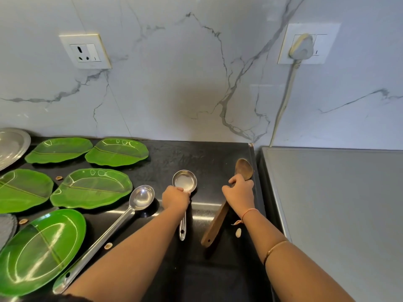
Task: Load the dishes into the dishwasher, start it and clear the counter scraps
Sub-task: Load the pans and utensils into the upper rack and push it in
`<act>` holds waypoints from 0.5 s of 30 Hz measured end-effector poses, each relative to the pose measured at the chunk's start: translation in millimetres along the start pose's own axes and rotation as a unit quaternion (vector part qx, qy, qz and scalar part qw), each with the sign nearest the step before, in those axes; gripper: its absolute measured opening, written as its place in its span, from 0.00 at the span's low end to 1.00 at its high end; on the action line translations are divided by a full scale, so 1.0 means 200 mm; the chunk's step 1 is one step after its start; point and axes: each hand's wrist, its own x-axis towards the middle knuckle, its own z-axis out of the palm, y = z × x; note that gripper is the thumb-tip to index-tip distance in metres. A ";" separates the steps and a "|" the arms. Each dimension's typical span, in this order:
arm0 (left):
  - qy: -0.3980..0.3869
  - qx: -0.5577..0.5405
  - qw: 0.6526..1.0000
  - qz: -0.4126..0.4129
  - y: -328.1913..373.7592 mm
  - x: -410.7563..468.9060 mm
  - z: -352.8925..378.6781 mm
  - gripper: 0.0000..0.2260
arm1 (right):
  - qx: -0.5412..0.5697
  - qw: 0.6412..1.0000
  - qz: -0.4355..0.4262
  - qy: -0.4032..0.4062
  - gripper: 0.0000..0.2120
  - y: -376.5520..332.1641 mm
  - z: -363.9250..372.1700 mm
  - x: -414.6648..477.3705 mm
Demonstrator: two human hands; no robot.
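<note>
My left hand (pixel 175 198) grips the neck of a small steel ladle (pixel 184 181) lying on the black counter (pixel 209 158). My right hand (pixel 239 194) is curled round a wooden spoon (pixel 243 167), whose handle points back toward me. A larger steel ladle (pixel 141 197) lies untouched to the left. Several green leaf-shaped plates (pixel 91 188) cover the counter's left side. Small scraps lie between them, such as the scrap (pixel 58 178) by the middle plate and another scrap (pixel 238 232) below my right wrist.
A steel plate (pixel 11 144) sits at the far left edge. A grey appliance top (pixel 338 203) adjoins the counter on the right. On the marble wall are a socket (pixel 86 52) and a plugged-in cable (pixel 285 94).
</note>
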 end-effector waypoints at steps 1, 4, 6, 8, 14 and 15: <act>-0.006 -0.022 1.000 -0.014 -0.01 0.00 0.00 0.11 | 0.006 1.000 -0.003 0.004 0.09 0.00 -0.01 -0.02; -0.035 -0.182 0.981 -0.056 0.03 -0.11 -0.03 0.16 | 0.021 0.999 -0.022 0.029 0.10 -0.01 -0.02 -0.08; -0.041 -0.273 0.957 -0.085 0.06 -0.18 -0.05 0.18 | 0.041 0.998 -0.032 0.044 0.18 -0.02 -0.03 -0.13; -0.044 -0.319 0.942 -0.089 0.06 -0.26 -0.09 0.21 | 0.080 0.995 -0.038 0.051 0.30 -0.04 -0.04 -0.20; -0.039 -0.348 0.935 -0.060 -0.03 -0.55 -0.25 0.05 | 0.182 0.981 -0.014 0.072 0.40 -0.04 -0.04 -0.47; -0.038 -0.352 0.934 -0.044 -0.06 -0.59 -0.27 0.07 | 0.199 0.977 -0.010 0.078 0.40 -0.04 -0.04 -0.53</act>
